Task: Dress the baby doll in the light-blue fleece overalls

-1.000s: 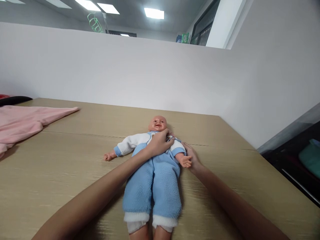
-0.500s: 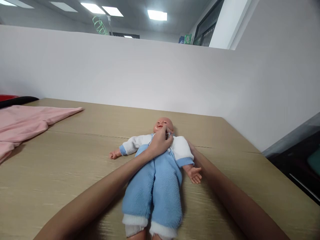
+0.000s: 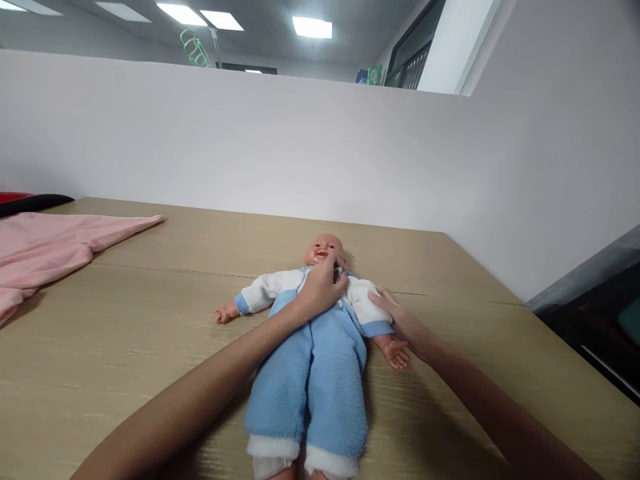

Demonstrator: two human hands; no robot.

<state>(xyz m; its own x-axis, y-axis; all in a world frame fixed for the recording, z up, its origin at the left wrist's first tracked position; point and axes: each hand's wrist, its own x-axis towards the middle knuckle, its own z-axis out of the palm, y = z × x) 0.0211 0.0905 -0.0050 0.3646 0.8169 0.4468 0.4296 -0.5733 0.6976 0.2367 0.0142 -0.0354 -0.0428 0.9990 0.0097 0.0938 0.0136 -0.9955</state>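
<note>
A baby doll (image 3: 313, 360) in a blue and white fleece suit lies on its back on the wooden table (image 3: 125, 320), head pointing away from me. My left hand (image 3: 323, 288) rests on the doll's chest, fingers pinched on the suit's collar just under the chin. My right hand (image 3: 400, 319) lies against the doll's white sleeve on the right side, fingers touching the upper arm; its grip is partly hidden by the sleeve.
A pink cloth (image 3: 45, 250) lies at the table's far left, with a dark and red object (image 3: 30, 200) behind it. A white partition wall (image 3: 250, 147) stands behind the table. A dark bin (image 3: 595, 320) sits off the right edge.
My right hand came out from behind the doll and now lies on top of its right sleeve. The doll's right arm settled lower. My left hand stays at the collar.
</note>
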